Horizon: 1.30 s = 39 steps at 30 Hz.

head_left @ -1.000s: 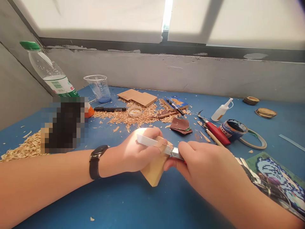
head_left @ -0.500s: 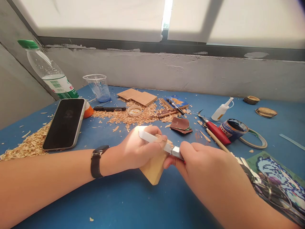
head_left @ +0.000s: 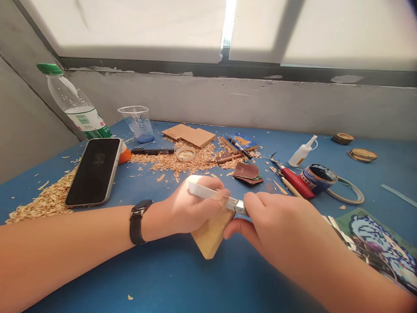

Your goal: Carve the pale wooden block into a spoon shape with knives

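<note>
The left hand [head_left: 184, 211] clasped the wood block [head_left: 210, 237] on the table [head_left: 182, 278], steadying it. The right hand [head_left: 276, 221] gripped the knife [head_left: 199, 189], its blade backed by the left thumb.

One view only: head-worn camera, pointed forward and down over the blue table [head_left: 182, 282] toward the grey wall [head_left: 260, 108] and window [head_left: 130, 26]. Left hand [head_left: 185, 208] and right hand [head_left: 280, 226] are framed close (lower centre, forearms included).
</note>
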{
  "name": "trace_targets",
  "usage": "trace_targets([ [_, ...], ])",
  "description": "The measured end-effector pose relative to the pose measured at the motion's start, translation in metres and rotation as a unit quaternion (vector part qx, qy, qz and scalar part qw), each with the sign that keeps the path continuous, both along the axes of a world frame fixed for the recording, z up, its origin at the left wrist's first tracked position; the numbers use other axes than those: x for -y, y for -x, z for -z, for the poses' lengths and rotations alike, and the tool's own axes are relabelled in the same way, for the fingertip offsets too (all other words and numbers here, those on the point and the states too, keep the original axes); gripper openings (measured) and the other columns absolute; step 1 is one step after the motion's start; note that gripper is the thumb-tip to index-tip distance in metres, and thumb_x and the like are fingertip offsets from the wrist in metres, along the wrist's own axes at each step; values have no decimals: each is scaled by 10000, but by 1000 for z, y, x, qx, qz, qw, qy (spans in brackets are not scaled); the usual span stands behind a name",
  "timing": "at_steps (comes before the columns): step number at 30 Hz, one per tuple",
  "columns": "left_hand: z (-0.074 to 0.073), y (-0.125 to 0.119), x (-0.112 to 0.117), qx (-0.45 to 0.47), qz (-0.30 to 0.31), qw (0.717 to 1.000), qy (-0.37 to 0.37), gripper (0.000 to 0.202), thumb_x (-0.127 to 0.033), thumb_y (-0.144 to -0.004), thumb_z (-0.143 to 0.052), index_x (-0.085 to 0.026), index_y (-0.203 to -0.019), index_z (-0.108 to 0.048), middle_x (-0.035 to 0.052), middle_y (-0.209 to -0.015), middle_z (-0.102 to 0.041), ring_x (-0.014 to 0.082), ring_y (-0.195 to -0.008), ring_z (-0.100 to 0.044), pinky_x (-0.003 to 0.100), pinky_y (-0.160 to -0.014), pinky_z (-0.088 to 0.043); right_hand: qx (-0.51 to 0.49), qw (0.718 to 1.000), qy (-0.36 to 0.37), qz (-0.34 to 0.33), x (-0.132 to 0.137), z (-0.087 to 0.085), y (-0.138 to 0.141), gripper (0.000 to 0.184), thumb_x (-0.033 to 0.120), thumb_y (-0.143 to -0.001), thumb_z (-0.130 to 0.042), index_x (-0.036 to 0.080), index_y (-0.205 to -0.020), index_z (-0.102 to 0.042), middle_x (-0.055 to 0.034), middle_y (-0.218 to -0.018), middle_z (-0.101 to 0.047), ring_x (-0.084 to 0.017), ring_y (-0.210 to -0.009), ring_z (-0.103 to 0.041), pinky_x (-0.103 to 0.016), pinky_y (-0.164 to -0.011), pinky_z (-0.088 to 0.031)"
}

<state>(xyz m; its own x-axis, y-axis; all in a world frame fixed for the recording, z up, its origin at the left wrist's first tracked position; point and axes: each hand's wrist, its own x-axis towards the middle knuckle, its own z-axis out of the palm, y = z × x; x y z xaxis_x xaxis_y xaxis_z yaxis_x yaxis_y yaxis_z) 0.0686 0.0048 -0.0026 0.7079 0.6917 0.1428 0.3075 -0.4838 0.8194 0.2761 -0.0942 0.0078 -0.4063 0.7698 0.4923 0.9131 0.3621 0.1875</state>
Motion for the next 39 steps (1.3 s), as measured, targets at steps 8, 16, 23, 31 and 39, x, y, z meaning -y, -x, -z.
trace_targets([
  [8,-6,0,-1,-35,34,999,-15,231,-308,-977,-507,-178,-829,-628,2,-770,-604,150,-696,-503,290,-613,-395,0,1000,-4,-26,4,-1,3,562,556,-1124,-274,247,-701,-476,36,-534,-488,-157,-394,-454,-315,-463,-167],
  [16,-8,2,-2,-19,78,997,-20,446,-520,-1058,-428,-173,-860,-627,22,-789,-605,160,-706,-507,296,-626,-409,-8,999,35,15,14,2,5,421,475,-1097,-407,268,-733,-455,32,-552,-477,-199,-389,-471,-338,-455,-189],
  [23,-8,2,5,-16,44,998,-42,404,-474,-1029,-478,-183,-752,-513,-17,-695,-484,127,-624,-404,295,-564,-332,-36,999,12,10,21,0,10,333,353,-1010,-567,284,-705,-452,33,-547,-498,-190,-395,-486,-367,-406,-263],
  [31,-8,3,11,-18,9,1000,-18,415,-501,-1024,-486,-191,-748,-469,-28,-657,-427,115,-585,-348,290,-509,-293,-32,999,-2,35,23,3,11,290,317,-935,-632,278,-692,-477,27,-534,-494,-181,-373,-463,-367,-393,-266],
  [39,-3,3,8,-16,-2,1000,-26,300,-396,-1019,-498,-197,-796,-478,-31,-705,-441,120,-616,-380,281,-536,-321,-29,999,-20,28,21,-2,12,347,272,-1028,-477,273,-682,-466,20,-531,-483,-169,-387,-460,-361,-421,-260],
])
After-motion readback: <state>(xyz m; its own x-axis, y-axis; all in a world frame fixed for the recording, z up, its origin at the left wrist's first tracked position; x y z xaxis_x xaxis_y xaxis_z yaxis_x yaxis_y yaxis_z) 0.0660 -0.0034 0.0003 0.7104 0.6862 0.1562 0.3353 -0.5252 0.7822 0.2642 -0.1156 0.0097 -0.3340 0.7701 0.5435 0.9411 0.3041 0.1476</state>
